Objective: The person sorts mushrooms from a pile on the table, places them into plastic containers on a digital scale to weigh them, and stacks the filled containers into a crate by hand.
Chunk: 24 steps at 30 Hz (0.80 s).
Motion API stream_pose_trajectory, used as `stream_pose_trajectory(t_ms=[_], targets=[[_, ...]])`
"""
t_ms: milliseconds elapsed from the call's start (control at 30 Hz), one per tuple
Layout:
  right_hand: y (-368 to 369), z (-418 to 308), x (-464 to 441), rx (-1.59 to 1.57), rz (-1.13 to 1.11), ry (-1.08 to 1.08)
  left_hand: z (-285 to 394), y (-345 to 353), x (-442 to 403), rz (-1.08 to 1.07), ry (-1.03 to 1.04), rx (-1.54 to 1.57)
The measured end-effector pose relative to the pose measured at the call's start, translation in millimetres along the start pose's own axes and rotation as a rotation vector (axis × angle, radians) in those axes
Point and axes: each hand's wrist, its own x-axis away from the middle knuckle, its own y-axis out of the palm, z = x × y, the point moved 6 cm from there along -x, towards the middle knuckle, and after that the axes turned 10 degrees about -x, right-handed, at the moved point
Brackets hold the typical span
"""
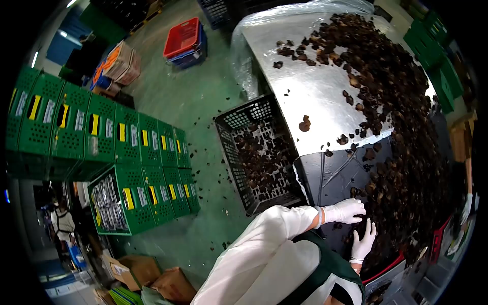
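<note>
Both my hands wear white gloves and are at the near edge of a large heap of dark brown pieces that look like dried mushrooms [406,173]. My left hand [345,211] lies over the dark table surface [330,175], its fingers loosely stretched and slightly bent toward the heap. A clear band circles that wrist. Just below it, my right hand [362,242] is open with its fingers spread, touching or very close to the pieces. No piece shows clearly in either hand. Some pieces beneath the fingers are hidden.
A black perforated crate [231,162] holding dark pieces stands left of the metal table [284,96]. Stacked green crates [147,178] line the left side. Red and blue bins [183,40] sit farther back. Cardboard boxes [137,269] lie lower left. Another person [62,223] is far left.
</note>
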Motion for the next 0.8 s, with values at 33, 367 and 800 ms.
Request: stream_pose_trajectory(t_ms=[33,367,800], targets=[[3,0,-2,-0.033,-0.028,0.030,0,0,0,0.002,0.007,0.019],[-9,-36,38,-0.042,0.139,-0.123,4,-21,-1,0.102,0.102,0.063],[-54,38,111,-0.274,0.414,0.231,3,-26,-1,0.162,0.001,0.048]])
